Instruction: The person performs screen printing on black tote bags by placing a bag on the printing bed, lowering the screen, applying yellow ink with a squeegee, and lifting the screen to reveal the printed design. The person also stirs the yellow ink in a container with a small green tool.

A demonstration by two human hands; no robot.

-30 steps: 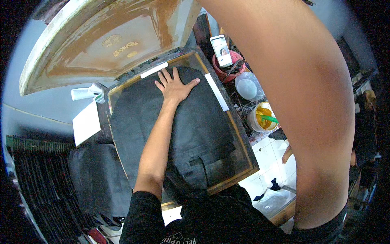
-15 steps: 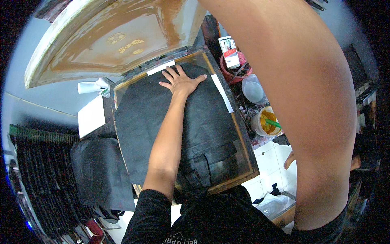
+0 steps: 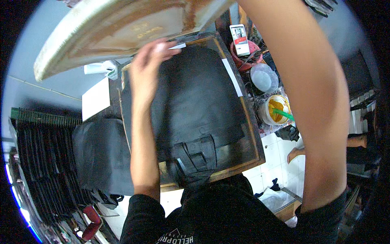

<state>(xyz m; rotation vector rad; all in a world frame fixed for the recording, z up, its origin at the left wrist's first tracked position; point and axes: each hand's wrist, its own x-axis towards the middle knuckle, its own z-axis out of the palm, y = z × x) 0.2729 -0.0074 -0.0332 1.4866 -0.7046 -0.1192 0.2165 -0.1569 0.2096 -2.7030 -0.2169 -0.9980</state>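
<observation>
My left hand (image 3: 156, 55) is in the air over the far left part of a wooden-edged board. Motion blurs it, but its fingers look stretched out with nothing in them. Flat on the board (image 3: 255, 140) lies a black fabric bag (image 3: 191, 97), its handles gathered at the near end. Above the board's far edge, a screen-printing frame (image 3: 134, 32) is tilted up, with brown-stained mesh and a pale rim. My right arm (image 3: 308, 101) reaches up past the top edge, so the right hand is out of sight. White strips (image 3: 232, 77) mark the board's edges.
Right of the board stand a tub of yellow ink (image 3: 277, 110) with a green tool, a clear plastic container (image 3: 264, 78) and a phone (image 3: 240, 40) at a pink bucket (image 3: 246, 57). At left are stacked black sheets (image 3: 48, 171) on a rack. Another person's foot (image 3: 294, 154) shows at right.
My left hand has lifted off the black bag and moved left, toward the screen frame. The frame's near edge now sits lower over the board's far edge. The whole view has shifted slightly.
</observation>
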